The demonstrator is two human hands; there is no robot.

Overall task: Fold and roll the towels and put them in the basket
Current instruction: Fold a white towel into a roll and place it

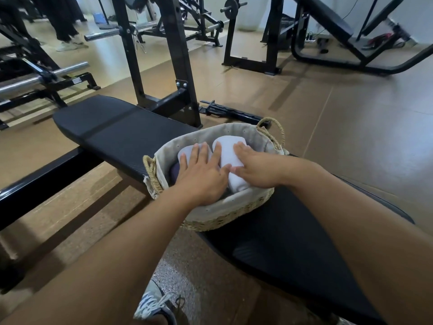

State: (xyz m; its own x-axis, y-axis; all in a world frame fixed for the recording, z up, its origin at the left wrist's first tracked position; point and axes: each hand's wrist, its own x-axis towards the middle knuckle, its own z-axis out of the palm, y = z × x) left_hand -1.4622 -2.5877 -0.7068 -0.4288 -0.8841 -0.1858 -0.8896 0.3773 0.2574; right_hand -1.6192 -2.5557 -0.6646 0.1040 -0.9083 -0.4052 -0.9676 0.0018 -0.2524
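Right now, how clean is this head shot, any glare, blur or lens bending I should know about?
Head view: wide-angle bending curves the forearms and bench pad near the edges; soft glare streaks the floor at upper left; the hands on the rolled white towels in the basket look sharp; far gym machines look slightly soft; shadows are diffuse.

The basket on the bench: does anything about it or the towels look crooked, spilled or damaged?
Mostly fine. The basket sits across the gap between two bench pads, part of its bottom unsupported, so it might tip. Both hands, left and right, press flat on white rolled towels inside. Nothing has spilled.
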